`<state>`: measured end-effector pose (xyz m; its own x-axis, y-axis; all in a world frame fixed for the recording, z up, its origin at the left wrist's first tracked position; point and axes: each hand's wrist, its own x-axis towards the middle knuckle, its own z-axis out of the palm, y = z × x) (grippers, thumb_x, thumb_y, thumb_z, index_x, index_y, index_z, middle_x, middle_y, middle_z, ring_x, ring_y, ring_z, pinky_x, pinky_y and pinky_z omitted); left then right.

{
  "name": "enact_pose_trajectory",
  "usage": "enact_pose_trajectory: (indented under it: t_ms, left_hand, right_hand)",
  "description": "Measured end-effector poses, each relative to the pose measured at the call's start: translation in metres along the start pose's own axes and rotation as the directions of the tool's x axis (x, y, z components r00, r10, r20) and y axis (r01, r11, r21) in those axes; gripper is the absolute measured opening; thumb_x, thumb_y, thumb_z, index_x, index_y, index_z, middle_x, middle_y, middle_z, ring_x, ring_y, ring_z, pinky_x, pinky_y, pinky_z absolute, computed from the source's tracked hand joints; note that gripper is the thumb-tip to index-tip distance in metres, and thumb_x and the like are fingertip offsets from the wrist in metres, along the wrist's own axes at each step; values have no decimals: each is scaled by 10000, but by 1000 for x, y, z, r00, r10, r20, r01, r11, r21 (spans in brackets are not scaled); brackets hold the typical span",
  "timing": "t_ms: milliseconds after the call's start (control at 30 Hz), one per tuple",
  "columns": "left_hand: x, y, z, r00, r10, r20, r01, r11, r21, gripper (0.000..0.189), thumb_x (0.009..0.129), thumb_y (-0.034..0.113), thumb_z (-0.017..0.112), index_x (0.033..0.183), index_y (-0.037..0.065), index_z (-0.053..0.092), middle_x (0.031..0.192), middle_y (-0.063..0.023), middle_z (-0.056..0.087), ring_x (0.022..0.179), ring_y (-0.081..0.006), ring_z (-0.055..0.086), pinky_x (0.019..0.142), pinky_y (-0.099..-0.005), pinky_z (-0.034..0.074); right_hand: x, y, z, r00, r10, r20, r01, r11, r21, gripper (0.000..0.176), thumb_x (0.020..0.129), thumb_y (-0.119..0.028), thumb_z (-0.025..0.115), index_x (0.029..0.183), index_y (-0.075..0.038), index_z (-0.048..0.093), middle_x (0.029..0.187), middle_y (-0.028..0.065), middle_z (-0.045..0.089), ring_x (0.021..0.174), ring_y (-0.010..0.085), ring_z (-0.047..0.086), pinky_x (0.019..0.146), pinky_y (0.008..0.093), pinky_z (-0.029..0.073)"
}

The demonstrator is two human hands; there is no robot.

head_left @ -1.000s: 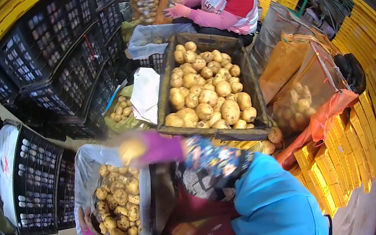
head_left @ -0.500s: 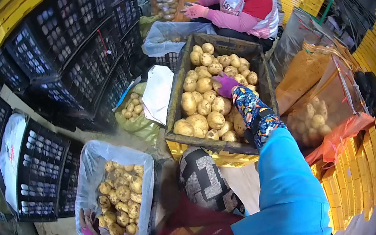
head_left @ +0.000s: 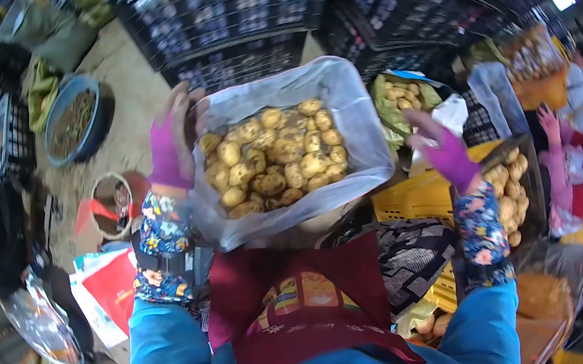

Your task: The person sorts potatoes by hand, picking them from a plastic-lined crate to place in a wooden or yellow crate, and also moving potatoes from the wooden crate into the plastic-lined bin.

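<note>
A dark crate lined with clear plastic (head_left: pixel 371 162) sits in front of me, holding many dirt-marked potatoes (head_left: pixel 286 149). My left hand (head_left: pixel 171 143), in a purple glove with bare-looking fingertips, is at the crate's left rim, its fingers apart and slightly bent beside the liner. Out past the right rim, my right hand (head_left: pixel 445 151) in a matching glove is lifted with fingers stretched apart and nothing in them. It is slightly blurred and overlaps a yellow crate (head_left: pixel 410 194). Larger potatoes (head_left: pixel 509 202) fill a dark-lined crate beyond my right wrist.
Stacked black crates (head_left: pixel 228 10) stand across the far side. A blue basin (head_left: pixel 73 120) and a small bucket (head_left: pixel 112 205) are on the floor at left. An open green bag of potatoes (head_left: pixel 403 94) lies at right. Farther right sits a co-worker (head_left: pixel 580 173) in pink sleeves.
My view has turned left toward the plastic-lined crate. My right hand has left the potatoes in the larger crate and come over toward this one. My left hand remains by its rim.
</note>
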<state>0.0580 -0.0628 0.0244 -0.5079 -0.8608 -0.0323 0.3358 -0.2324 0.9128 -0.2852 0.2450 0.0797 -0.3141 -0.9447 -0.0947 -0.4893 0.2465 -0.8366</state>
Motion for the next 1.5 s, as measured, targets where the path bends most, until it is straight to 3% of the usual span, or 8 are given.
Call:
enact_pose_trajectory:
  t_ms: [400, 633, 733, 767, 933, 1067, 1267, 1500]
  left_hand:
    - [12, 28, -10, 975, 8, -224, -30, 995, -96, 464, 1027, 282, 465, 1373, -27, 459, 1234, -153, 613, 1076, -194, 628, 895, -293, 497]
    - [7, 31, -19, 980, -29, -195, -5, 985, -170, 518, 1024, 305, 459, 1422, -19, 389, 1331, -161, 535, 1167, -216, 571, 1007, -318, 445]
    - [0, 25, -18, 973, -61, -221, 8, 973, -232, 469, 1032, 288, 455, 1396, -8, 435, 1284, -126, 577, 1125, -174, 598, 965, -285, 462]
    - [0, 27, -16, 972, -73, -221, 19, 971, -239, 471, 1032, 293, 456, 1396, -5, 436, 1284, -123, 576, 1125, -172, 598, 970, -289, 460]
    - [3, 22, -6, 988, -51, -149, 13, 970, -244, 488, 1025, 299, 455, 1406, -5, 421, 1275, -117, 578, 1144, -182, 587, 1001, -306, 442]
    - [8, 20, 2, 989, -84, -123, 52, 968, -245, 498, 1020, 303, 452, 1409, -5, 414, 1270, -122, 577, 1167, -200, 576, 1010, -311, 436]
    - [14, 17, 3, 984, -115, -133, 81, 968, -238, 514, 1020, 328, 451, 1420, 9, 410, 1295, -132, 563, 1201, -230, 554, 1030, -331, 424]
    - [17, 16, 2, 982, -135, -133, 100, 964, -245, 497, 1025, 354, 456, 1399, 27, 440, 1272, -120, 573, 1192, -232, 557, 1027, -329, 414]
  right_hand:
    - [192, 27, 445, 922, -20, 388, 296, 680, -670, 690, 642, -221, 767, 1285, -155, 524, 1183, 128, 561, 1082, 362, 566, 841, 467, 504]
    - [186, 63, 374, 903, -91, 419, 160, 978, -134, 667, 639, -206, 803, 1242, -131, 528, 1227, 160, 555, 1075, 341, 584, 878, 436, 512]
    - [179, 136, 328, 851, -407, 331, 499, 822, -273, 648, 651, -254, 820, 1218, -97, 547, 1176, 171, 592, 1076, 360, 593, 922, 427, 493]
    - [169, 122, 291, 959, -187, 214, 226, 958, -176, 609, 661, -294, 808, 1187, -99, 570, 1135, 165, 613, 1058, 353, 604, 904, 431, 496]
    - [163, 132, 232, 942, -334, 45, 212, 484, -849, 511, 705, -308, 749, 1157, -135, 586, 1112, 146, 620, 1101, 312, 570, 908, 450, 467]
    - [168, 102, 274, 911, 118, 396, 158, 786, -597, 420, 798, -283, 706, 1151, -81, 601, 1054, 151, 651, 989, 343, 630, 872, 472, 487]
    - [197, 185, 347, 420, 665, 617, 242, 574, -782, 725, 693, -380, 792, 1326, -120, 556, 1128, 176, 688, 1036, 358, 670, 840, 465, 548]
    - [174, 179, 328, 714, 276, 644, 582, 277, -764, 224, 922, -203, 519, 1101, -191, 654, 1070, 87, 664, 1032, 269, 638, 789, 452, 499]
